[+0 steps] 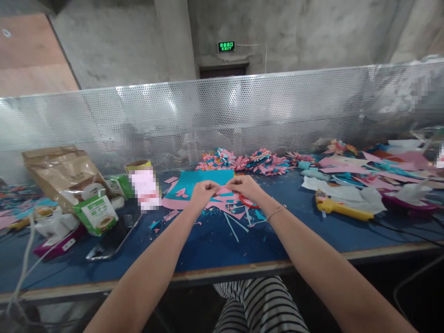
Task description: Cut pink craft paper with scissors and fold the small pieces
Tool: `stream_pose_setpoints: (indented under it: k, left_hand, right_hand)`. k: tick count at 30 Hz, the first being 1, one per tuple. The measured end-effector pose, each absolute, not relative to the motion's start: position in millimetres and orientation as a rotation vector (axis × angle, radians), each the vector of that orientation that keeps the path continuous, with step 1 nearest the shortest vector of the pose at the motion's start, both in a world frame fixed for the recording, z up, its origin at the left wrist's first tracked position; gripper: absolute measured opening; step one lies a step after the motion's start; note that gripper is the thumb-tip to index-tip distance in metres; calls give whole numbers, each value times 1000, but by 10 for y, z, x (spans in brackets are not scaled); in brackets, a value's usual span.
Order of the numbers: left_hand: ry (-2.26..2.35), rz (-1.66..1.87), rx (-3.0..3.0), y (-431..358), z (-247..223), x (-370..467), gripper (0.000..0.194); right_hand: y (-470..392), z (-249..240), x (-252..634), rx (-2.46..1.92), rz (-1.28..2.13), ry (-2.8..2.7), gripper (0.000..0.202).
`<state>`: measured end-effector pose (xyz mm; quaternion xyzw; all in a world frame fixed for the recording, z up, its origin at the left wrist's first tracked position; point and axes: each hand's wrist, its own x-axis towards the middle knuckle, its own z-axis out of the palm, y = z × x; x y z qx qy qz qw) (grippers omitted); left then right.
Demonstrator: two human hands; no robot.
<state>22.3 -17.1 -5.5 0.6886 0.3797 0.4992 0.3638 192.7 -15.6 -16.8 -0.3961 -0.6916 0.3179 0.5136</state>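
Both my hands meet over the middle of the table, pinching a small pink paper piece (224, 189) between them. My left hand (205, 190) is closed on its left side, and my right hand (245, 186) grips its right side. Beneath and behind them lies a blue paper sheet (208, 176), with pink paper (173, 204) under its near edge. Red-handled scissors (248, 202) rest partly hidden under my right hand. Thin paper strips (236, 227) and small scraps are scattered just in front.
Pink and blue paper flowers (263, 163) pile along the perforated metal divider (243, 115). At right are a yellow glue gun (343, 209) with a cord and loose paper (350, 166). A phone (113, 238), green box (97, 213), brown bag (65, 178) and purple tissue holder (60, 243) stand left.
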Motion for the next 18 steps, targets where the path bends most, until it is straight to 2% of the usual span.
stream_pose_setpoints:
  k: [10, 18]
  left_hand:
    - [995, 1287, 1739, -153, -58, 236, 13]
    - [1062, 1271, 2082, -201, -31, 214, 12]
  right_hand:
    - [-190, -138, 1887, -957, 733, -1634, 18]
    - [-227, -134, 1880, -966, 560, -1816, 17]
